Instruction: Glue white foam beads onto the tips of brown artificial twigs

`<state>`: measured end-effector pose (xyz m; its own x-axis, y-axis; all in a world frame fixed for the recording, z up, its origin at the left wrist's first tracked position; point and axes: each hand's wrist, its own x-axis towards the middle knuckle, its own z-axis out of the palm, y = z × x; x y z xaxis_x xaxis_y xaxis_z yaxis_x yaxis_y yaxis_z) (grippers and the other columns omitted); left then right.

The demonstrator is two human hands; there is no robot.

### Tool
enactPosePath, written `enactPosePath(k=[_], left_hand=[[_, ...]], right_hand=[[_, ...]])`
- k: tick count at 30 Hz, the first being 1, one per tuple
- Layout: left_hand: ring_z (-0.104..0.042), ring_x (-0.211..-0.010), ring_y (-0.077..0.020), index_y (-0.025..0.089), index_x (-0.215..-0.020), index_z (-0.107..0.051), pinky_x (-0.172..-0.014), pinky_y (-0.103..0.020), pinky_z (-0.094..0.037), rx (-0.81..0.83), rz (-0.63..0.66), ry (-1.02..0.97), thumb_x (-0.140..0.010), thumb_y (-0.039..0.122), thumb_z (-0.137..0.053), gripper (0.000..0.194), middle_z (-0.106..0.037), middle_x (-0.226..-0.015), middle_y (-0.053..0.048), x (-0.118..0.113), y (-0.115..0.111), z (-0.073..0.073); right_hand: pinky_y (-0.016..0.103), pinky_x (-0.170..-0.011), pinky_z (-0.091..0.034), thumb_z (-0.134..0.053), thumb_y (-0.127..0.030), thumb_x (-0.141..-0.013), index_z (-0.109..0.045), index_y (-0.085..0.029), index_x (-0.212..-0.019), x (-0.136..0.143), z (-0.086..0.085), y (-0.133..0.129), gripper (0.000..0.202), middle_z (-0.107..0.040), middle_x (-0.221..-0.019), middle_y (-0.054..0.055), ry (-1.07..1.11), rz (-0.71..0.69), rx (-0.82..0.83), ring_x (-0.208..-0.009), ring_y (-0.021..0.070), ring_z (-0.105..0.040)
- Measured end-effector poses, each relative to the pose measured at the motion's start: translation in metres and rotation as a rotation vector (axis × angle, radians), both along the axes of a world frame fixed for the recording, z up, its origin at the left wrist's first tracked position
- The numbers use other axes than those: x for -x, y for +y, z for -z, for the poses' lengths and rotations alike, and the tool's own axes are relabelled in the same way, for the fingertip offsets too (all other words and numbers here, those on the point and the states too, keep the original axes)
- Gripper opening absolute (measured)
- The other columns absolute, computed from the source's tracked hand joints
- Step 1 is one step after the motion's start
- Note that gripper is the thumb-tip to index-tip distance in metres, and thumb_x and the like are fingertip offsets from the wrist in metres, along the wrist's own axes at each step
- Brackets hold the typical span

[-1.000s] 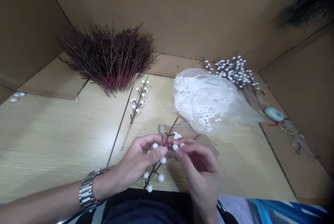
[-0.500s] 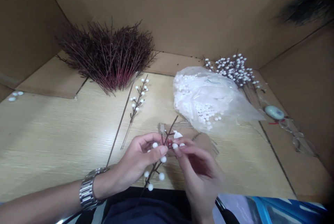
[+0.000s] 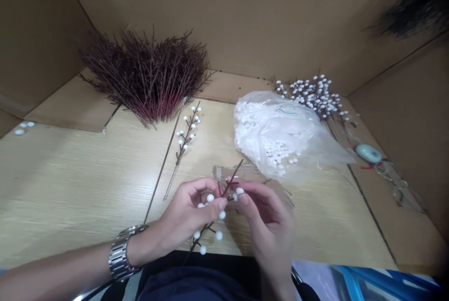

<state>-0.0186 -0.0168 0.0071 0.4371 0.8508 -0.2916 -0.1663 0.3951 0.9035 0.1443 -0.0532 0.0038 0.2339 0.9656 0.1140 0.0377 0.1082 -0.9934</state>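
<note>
My left hand [image 3: 196, 207] grips a dark brown twig [image 3: 208, 227] between thumb and fingers, near the front edge of the table. White balls sit on several of its side shoots, and its bare tip points up and right. Close beside the tip, my right hand [image 3: 268, 221] pinches a white ball [image 3: 240, 191] between thumb and index finger. Another white ball is just left of that pinch, by a side shoot. Behind my left hand lies a twig with white balls [image 3: 185, 135].
Bare brown twigs [image 3: 154, 76] are heaped at the back left. A clear bag of white balls [image 3: 277, 128] lies right of centre, before a pile of white-tipped twigs [image 3: 315, 92]. Cardboard pieces [image 3: 238, 170] lie beyond my hands; a pale green oval object [image 3: 368, 153] is at right.
My right hand's fingers have shifted slightly around the white balls near the twig tip. The white piece that stood up behind them is now mostly hidden. My left hand keeps its grip.
</note>
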Motion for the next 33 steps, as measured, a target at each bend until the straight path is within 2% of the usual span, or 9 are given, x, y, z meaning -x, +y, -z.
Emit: enactPosePath(k=[8,20,26,33], left_hand=[[-0.055,-0.082,-0.016,0.019,-0.078,-0.061,-0.074,-0.026,-0.042,-0.017,0.002,-0.041,-0.089,0.029,-0.075,0.02,-0.063,-0.088,-0.001,0.0004,-0.0004,0.0043],[-0.057,-0.083,-0.0146,0.017,-0.078,-0.06,-0.075,-0.025,-0.044,0.02,0.04,-0.034,-0.087,0.023,-0.074,0.017,-0.062,-0.088,0.0,-0.0005,0.0018,0.0036],[-0.059,-0.087,-0.0151,0.017,-0.08,-0.061,-0.078,-0.025,-0.045,0.024,0.02,-0.026,-0.088,0.025,-0.074,0.017,-0.064,-0.094,-0.001,-0.0001,0.0007,0.0051],[-0.06,-0.086,-0.0146,0.018,-0.08,-0.063,-0.077,-0.024,-0.047,0.011,0.001,-0.016,-0.087,0.027,-0.075,0.017,-0.064,-0.091,-0.001,-0.0003,0.0,0.0083]], right_hand=[[0.018,-0.079,-0.062,-0.071,-0.028,-0.092,-0.079,-0.034,-0.099,0.0,0.0003,-0.0026,0.012,-0.082,-0.098,-0.003,-0.075,-0.028,0.079,-0.09,0.0141,-0.078],[0.017,-0.081,-0.061,-0.069,-0.025,-0.093,-0.078,-0.033,-0.1,-0.0021,0.0011,-0.0013,0.014,-0.082,-0.101,-0.003,-0.085,-0.089,0.094,-0.092,0.013,-0.077],[0.022,-0.083,-0.062,-0.068,-0.028,-0.094,-0.08,-0.032,-0.098,0.001,0.0021,-0.0024,0.013,-0.082,-0.103,-0.001,-0.047,-0.067,0.127,-0.095,0.0162,-0.077],[0.024,-0.084,-0.062,-0.07,-0.027,-0.093,-0.08,-0.034,-0.098,0.0076,0.0074,-0.0068,0.013,-0.082,-0.101,-0.002,-0.016,0.008,0.114,-0.095,0.0167,-0.077]])
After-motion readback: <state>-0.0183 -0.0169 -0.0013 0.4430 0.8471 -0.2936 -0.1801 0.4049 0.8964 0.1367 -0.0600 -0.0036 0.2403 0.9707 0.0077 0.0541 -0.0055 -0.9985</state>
